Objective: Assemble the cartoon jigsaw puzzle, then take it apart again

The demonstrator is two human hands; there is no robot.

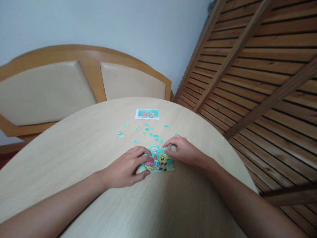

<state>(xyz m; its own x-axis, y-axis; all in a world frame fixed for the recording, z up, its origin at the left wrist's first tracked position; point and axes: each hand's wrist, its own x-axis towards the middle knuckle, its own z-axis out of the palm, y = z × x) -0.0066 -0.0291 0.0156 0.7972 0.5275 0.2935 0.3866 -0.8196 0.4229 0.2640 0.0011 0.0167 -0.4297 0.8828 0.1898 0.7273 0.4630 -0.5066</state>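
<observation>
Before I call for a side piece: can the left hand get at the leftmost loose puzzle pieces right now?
Probably yes: the leftmost loose puzzle pieces lie just beyond the left hand, with bare table between. Its fingers would first have to leave the assembled puzzle.

Seeing pale, smooth wood grain on the round tabletop [86, 138], kinda satin. Got glossy varnished wood on the backrest frame [89, 77], smooth leather-look covering on the padded panels [133, 81]. Rougher, matt wood on the slatted screen [250, 71]. Looks like printed card for the jigsaw puzzle [156, 161].
</observation>
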